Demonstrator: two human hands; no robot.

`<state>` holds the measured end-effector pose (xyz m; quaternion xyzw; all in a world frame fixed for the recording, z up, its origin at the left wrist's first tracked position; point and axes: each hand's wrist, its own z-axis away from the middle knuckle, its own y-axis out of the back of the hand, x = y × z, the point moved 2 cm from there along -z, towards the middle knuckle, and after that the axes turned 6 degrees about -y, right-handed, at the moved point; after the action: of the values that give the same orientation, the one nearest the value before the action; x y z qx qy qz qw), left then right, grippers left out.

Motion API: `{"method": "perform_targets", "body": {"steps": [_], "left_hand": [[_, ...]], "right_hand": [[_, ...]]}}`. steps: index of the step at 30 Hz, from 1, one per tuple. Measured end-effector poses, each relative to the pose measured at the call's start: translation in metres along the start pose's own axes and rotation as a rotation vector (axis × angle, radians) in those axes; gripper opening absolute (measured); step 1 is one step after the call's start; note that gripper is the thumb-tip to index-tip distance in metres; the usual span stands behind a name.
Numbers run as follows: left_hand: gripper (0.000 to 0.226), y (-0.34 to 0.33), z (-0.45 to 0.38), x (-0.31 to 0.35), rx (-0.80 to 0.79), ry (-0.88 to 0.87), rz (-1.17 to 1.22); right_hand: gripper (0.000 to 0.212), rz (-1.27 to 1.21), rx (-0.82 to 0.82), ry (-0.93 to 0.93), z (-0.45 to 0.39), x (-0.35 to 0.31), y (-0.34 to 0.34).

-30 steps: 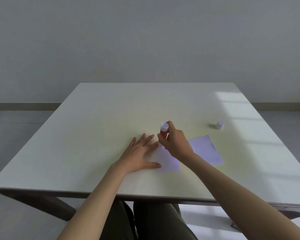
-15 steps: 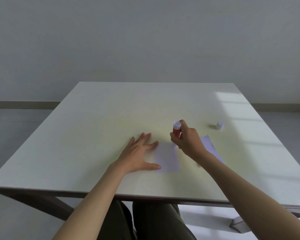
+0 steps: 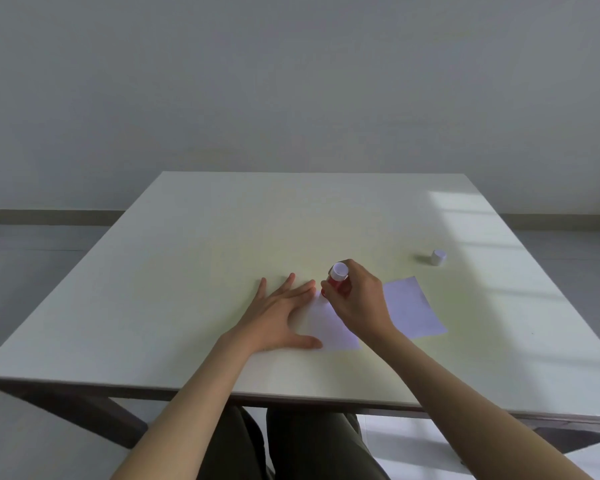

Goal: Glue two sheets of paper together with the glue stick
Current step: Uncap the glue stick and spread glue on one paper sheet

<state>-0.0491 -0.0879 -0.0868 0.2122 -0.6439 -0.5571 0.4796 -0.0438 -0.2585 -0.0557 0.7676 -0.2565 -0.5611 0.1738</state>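
Two pale lilac sheets lie on the white table (image 3: 187,271). The nearer sheet (image 3: 329,327) rests under my hands. My left hand (image 3: 278,317) lies flat with its fingers spread, pressing that sheet's left edge. My right hand (image 3: 357,303) grips a red glue stick (image 3: 336,278) with a white end uppermost; its lower end touches the sheet's far left corner. The second sheet (image 3: 413,306) lies just right of my right hand, partly hidden by the wrist.
The glue stick's white cap (image 3: 438,257) stands alone at the right of the table, beside a sunlit patch. My knees show beneath the table's near edge (image 3: 291,396). A bare wall stands behind the table.
My right hand with the glue stick moved right across the nearer sheet, then came back left to its far left corner. My left hand has stayed flat on the sheet.
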Motion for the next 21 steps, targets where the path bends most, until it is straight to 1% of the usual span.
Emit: {"method": "perform_targets", "body": {"steps": [3,10,19,21], "left_hand": [[0.102,0.0,0.0,0.0,0.01,-0.004,0.001],[0.103,-0.003,-0.001,-0.004,0.013,-0.015,-0.007],[0.101,-0.006,-0.002,-0.006,0.048,-0.019,-0.016],[0.1,-0.005,-0.002,-0.006,0.037,-0.02,-0.018]], "right_hand": [[0.013,-0.011,-0.033,-0.033,-0.003,0.0,-0.002],[0.01,-0.02,-0.049,0.007,-0.001,-0.013,0.0],[0.01,-0.034,-0.084,-0.028,0.005,-0.015,0.002],[0.01,-0.021,-0.093,-0.008,0.006,-0.018,0.003]]}}
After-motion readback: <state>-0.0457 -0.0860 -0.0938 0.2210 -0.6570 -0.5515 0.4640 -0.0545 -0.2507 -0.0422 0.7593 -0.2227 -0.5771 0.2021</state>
